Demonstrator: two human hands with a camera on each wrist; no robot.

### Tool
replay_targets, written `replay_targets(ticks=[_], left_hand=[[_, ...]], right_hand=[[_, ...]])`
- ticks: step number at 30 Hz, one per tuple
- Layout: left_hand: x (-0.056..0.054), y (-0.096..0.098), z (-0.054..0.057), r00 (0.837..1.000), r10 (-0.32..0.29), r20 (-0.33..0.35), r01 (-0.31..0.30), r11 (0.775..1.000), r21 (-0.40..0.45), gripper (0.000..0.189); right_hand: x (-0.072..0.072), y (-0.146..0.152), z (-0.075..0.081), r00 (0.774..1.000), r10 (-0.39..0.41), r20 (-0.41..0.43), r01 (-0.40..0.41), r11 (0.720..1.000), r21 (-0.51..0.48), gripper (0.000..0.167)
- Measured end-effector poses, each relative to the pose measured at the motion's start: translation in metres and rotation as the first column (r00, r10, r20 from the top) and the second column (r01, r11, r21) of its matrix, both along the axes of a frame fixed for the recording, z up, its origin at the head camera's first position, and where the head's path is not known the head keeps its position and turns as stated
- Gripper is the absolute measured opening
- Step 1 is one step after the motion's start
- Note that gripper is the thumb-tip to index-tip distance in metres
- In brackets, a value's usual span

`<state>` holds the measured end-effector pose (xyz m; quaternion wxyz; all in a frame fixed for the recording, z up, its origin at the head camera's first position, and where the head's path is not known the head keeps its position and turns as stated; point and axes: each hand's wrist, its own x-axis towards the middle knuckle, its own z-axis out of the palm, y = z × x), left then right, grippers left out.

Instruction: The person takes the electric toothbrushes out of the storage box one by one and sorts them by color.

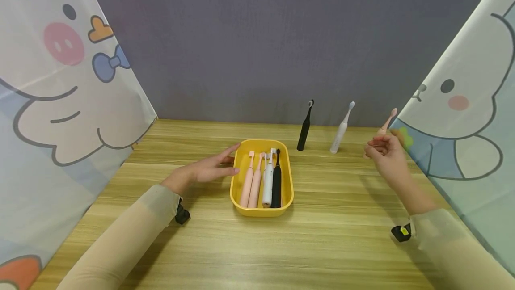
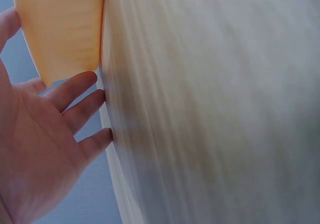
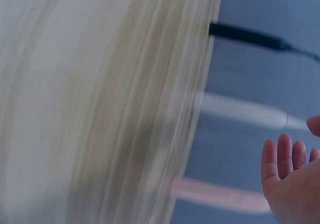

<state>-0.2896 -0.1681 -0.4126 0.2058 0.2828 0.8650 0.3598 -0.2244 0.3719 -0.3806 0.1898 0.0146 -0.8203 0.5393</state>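
My left hand (image 1: 211,168) is at the left side of a yellow basket (image 1: 261,212), fingers spread and fingertips right at its wall. In the left wrist view that hand (image 2: 47,129) appears with its palm showing. Inside the basket lie several electric toothbrushes: pink ones (image 1: 246,187), a white one (image 1: 268,185) and a black one (image 1: 276,187). My right hand (image 1: 386,153) is at the far right, loosely bent, overlapping a standing pink electric toothbrush (image 1: 387,122). In the right wrist view, this pink toothbrush (image 3: 220,195) stands on the table beyond the relaxed fingers (image 3: 284,156).
A black electric toothbrush (image 1: 304,131) and a white one (image 1: 341,133) stand upright on the wooden table (image 1: 322,245), left of the right hand. A grey wall (image 1: 257,48) rises behind. Cartoon-printed sheets (image 1: 52,120) flank the table on both sides.
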Motion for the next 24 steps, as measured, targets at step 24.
replay_targets(ticks=[24], left_hand=[[0.0,0.0,0.0,1.0,0.009,-0.005,-0.009,1.0,-0.003,0.095]], right_hand=[[-0.025,-0.147,0.0,0.837,0.542,0.072,-0.529,0.771,0.354,0.039]])
